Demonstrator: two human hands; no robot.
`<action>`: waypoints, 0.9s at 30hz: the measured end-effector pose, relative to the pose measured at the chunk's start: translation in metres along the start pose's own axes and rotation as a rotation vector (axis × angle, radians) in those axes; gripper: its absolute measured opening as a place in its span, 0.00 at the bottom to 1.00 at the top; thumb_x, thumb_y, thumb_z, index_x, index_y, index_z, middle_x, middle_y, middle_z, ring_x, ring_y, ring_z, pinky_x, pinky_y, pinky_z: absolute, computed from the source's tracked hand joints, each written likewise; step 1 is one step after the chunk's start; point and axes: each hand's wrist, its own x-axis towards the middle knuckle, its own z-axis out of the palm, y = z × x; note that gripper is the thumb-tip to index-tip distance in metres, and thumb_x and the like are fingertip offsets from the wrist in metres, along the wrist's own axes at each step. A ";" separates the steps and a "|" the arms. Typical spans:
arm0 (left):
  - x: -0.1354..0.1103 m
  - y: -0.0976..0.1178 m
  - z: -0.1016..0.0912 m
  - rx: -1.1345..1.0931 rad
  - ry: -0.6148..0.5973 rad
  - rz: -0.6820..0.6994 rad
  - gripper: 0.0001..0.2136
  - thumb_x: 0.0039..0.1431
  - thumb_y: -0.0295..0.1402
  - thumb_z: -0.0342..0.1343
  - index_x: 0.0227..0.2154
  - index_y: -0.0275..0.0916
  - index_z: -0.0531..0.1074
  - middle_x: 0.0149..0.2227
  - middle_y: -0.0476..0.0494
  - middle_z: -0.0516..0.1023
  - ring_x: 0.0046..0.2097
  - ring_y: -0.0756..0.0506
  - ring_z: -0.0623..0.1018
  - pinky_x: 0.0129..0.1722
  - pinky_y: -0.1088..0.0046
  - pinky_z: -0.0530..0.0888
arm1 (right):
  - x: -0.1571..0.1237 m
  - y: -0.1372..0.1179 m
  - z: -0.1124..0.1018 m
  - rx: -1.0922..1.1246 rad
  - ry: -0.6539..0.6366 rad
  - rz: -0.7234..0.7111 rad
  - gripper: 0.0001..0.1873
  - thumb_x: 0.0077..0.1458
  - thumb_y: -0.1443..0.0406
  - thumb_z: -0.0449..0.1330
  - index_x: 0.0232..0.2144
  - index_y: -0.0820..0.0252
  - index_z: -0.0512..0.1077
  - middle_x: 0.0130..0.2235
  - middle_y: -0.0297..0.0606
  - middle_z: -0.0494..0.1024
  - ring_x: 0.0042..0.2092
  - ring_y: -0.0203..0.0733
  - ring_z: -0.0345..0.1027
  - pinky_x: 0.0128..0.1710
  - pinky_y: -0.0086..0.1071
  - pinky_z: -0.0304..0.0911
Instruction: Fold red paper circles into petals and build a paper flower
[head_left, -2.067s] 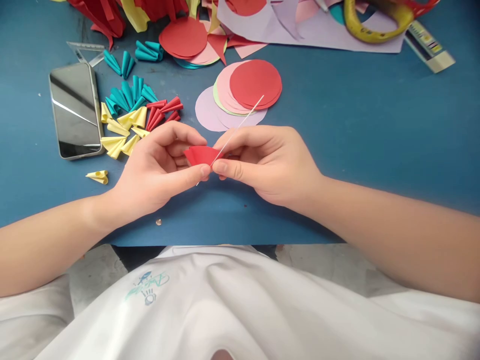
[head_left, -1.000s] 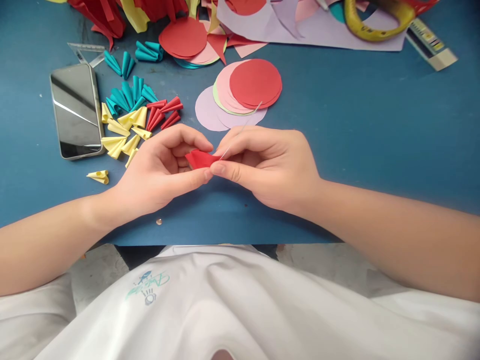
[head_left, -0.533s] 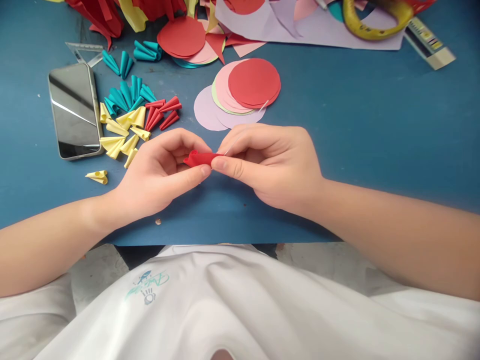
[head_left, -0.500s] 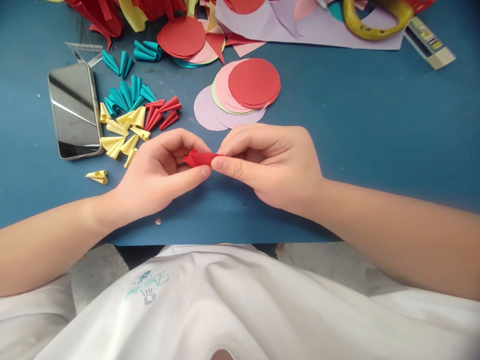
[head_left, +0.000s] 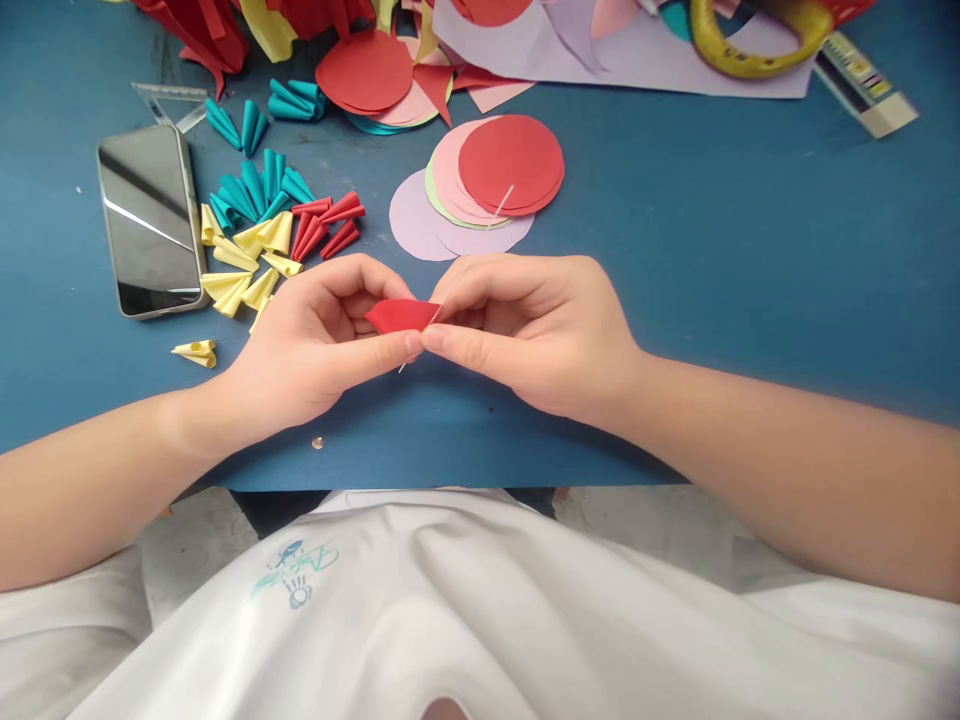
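Red paper piece (head_left: 401, 316), curved, held up between the two hands over the near part of the blue table (head_left: 750, 250). Thin white stick (head_left: 500, 206) crosses its right end at a slant, upper tip over the paper circles, lower tip poking out below the thumbs (middle stretch partly lost against the fingers).

Left hand (head_left: 319, 335): pinching the red paper, thumb below, fingers curled behind. Right hand (head_left: 544, 325): thumb and index gripping paper and stick together where they meet. Thumb tips about touching.

Just beyond the hands, overlapping paper circles (head_left: 511, 160), red on top, then pink, pale green, lilac. Left of those, rolled pieces in groups: red cones (head_left: 307, 235), yellow cones (head_left: 231, 258), teal cones (head_left: 259, 190) (one yellow pair sits apart, near the left wrist). Phone (head_left: 150, 220) left of the cones, clear set square (head_left: 171, 103) just beyond it. Far edge: second circle stack (head_left: 365, 70), lilac sheet (head_left: 645, 70), yellow loop (head_left: 750, 62) on the sheet (rest cut off).
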 end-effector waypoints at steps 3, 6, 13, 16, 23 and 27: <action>0.000 0.002 0.000 0.011 -0.018 -0.010 0.28 0.58 0.56 0.95 0.43 0.46 0.84 0.36 0.47 0.86 0.41 0.38 0.92 0.42 0.60 0.91 | -0.001 0.001 0.001 0.012 0.004 0.011 0.28 0.55 0.45 0.98 0.33 0.51 0.87 0.37 0.38 0.86 0.41 0.53 0.85 0.41 0.45 0.86; 0.001 0.003 0.003 -0.023 -0.003 0.009 0.27 0.57 0.51 0.96 0.42 0.46 0.85 0.36 0.49 0.87 0.38 0.42 0.89 0.38 0.64 0.89 | -0.002 0.000 0.002 0.012 0.019 0.010 0.27 0.58 0.47 0.96 0.33 0.51 0.86 0.36 0.37 0.86 0.41 0.52 0.86 0.42 0.44 0.86; 0.002 -0.002 0.003 -0.026 -0.016 0.017 0.26 0.57 0.50 0.96 0.42 0.47 0.85 0.36 0.49 0.87 0.38 0.42 0.89 0.38 0.65 0.88 | -0.003 0.000 0.002 -0.018 0.022 0.011 0.24 0.61 0.49 0.95 0.33 0.49 0.87 0.37 0.37 0.87 0.41 0.53 0.86 0.42 0.45 0.87; 0.000 -0.004 0.001 0.005 -0.019 0.001 0.28 0.58 0.55 0.94 0.43 0.47 0.84 0.36 0.47 0.87 0.41 0.38 0.92 0.42 0.60 0.90 | -0.003 0.000 0.002 -0.022 0.030 0.003 0.25 0.60 0.49 0.95 0.33 0.50 0.86 0.36 0.37 0.87 0.41 0.53 0.85 0.41 0.45 0.86; 0.003 0.001 0.006 0.029 0.009 0.042 0.30 0.55 0.58 0.95 0.39 0.46 0.83 0.34 0.49 0.85 0.39 0.41 0.91 0.41 0.65 0.91 | -0.003 0.003 0.002 -0.056 0.020 -0.052 0.27 0.63 0.46 0.94 0.33 0.51 0.85 0.36 0.37 0.86 0.39 0.51 0.82 0.39 0.44 0.84; 0.002 0.004 0.011 0.036 0.054 0.087 0.30 0.53 0.54 0.97 0.37 0.44 0.83 0.35 0.50 0.84 0.38 0.43 0.89 0.40 0.67 0.91 | -0.002 0.008 0.002 -0.020 0.002 -0.148 0.22 0.66 0.55 0.92 0.33 0.53 0.86 0.36 0.35 0.85 0.36 0.45 0.79 0.36 0.39 0.79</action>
